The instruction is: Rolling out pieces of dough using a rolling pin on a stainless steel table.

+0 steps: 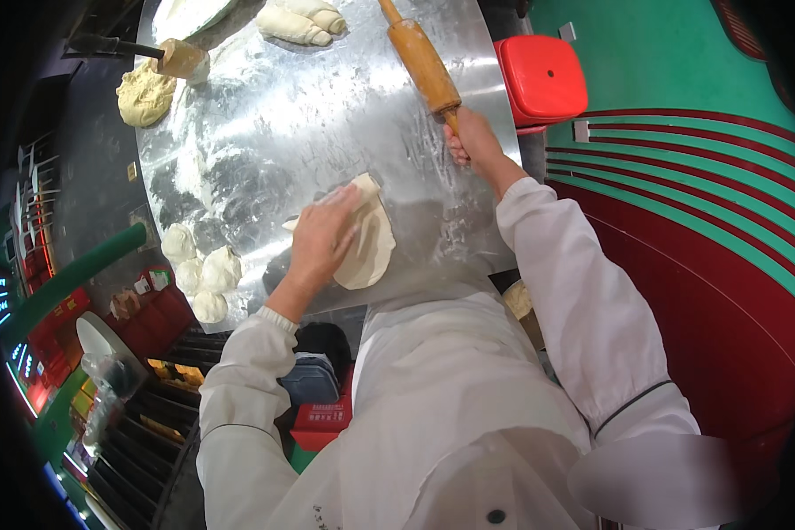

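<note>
My right hand (475,138) is closed around the near handle of a wooden rolling pin (424,65), at the right side of the metal worktable (344,106). My left hand (324,232) lies over a flattened piece of dough (369,255) near the table's front edge. The dough's far edge is rolled over, and a rounded flap spreads towards me. A small pointed end shows left of the hand. Whether the fingers under the palm grip the dough is hidden. Several dough balls (221,269) sit at the front left corner.
At the back are rolled dough pieces (301,21). A yellowish dough lump (144,95) lies at the left edge beside a wooden-headed mallet-like tool (181,59). Loose flour (195,159) coats the table's left side. A red plastic stool (543,78) stands against its right edge.
</note>
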The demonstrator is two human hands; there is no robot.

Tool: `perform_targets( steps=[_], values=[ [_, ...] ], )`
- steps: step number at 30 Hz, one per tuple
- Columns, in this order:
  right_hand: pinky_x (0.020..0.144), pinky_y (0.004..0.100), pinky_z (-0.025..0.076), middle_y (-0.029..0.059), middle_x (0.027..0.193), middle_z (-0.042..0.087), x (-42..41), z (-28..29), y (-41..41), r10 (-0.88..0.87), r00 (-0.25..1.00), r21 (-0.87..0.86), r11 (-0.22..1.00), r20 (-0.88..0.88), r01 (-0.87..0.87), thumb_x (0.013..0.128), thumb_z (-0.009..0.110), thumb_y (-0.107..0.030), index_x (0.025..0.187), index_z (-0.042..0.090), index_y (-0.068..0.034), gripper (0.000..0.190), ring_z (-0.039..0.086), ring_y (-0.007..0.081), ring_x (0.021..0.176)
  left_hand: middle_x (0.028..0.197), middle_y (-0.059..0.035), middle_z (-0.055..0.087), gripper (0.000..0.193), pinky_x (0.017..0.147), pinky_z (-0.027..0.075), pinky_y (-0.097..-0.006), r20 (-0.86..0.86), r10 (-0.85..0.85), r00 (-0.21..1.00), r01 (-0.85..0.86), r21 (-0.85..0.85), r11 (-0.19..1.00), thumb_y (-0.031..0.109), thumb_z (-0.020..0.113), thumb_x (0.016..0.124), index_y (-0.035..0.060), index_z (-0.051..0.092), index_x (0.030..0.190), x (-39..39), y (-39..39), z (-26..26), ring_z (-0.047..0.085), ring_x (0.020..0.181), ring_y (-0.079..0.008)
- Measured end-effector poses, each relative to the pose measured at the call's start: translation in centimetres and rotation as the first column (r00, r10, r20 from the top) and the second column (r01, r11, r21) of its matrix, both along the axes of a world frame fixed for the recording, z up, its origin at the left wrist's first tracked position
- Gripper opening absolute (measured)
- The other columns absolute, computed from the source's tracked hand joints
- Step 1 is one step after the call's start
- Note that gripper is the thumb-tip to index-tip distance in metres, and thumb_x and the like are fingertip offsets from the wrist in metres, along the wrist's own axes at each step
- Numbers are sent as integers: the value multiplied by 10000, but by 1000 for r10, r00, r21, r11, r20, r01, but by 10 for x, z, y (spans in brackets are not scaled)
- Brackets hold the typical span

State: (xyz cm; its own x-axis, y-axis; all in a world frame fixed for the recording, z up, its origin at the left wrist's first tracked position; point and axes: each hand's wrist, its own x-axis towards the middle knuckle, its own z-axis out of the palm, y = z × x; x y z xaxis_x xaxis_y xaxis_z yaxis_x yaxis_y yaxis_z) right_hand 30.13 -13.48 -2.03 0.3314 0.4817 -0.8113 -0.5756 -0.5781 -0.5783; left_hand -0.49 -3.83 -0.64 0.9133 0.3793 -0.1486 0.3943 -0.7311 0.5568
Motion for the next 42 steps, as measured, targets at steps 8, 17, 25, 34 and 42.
perform_targets(
  steps=[8,17,25,34,42],
  values=[
    [404,301,283,-12,509,401,7,-10,-5,33,999,30,999,23,-34,928,328,-328,702,480,-96,357,327,118,401,1561,-146,295,619,1134,214,-549,-82,15,997,3,216,976,290,614,910,126,396,1465,15,-36,12,309,1420,-324],
    [400,298,271,-18,508,386,1,-7,-2,59,998,31,998,9,-60,943,319,-326,721,469,-100,351,302,113,396,1530,-144,357,626,1106,236,-538,-75,338,938,-306,279,910,296,581,911,101,380,1471,11,-72,14,325,1405,-353],
    [390,301,269,-16,506,387,6,-11,-5,56,998,46,997,7,-56,947,313,-311,722,471,-98,348,306,118,383,1487,-153,411,719,1129,218,-518,-63,298,953,-294,55,954,195,699,828,63,373,1455,-10,-157,42,371,1374,-340],
    [390,308,286,-5,501,398,9,-9,-6,78,996,74,994,-30,-76,925,334,-326,704,473,-89,352,328,123,381,1222,-73,564,606,990,345,-459,-40,273,961,-246,320,915,73,629,807,185,494,1387,-36,-142,8,540,1132,-251],
    [371,290,242,-24,473,352,4,-9,-1,76,996,41,996,-41,-74,931,334,-351,689,451,-111,360,282,114,357,1091,-94,614,508,905,385,-418,166,560,812,-577,377,725,34,696,808,160,569,1284,-72,46,-23,552,1037,-262]
  ],
)
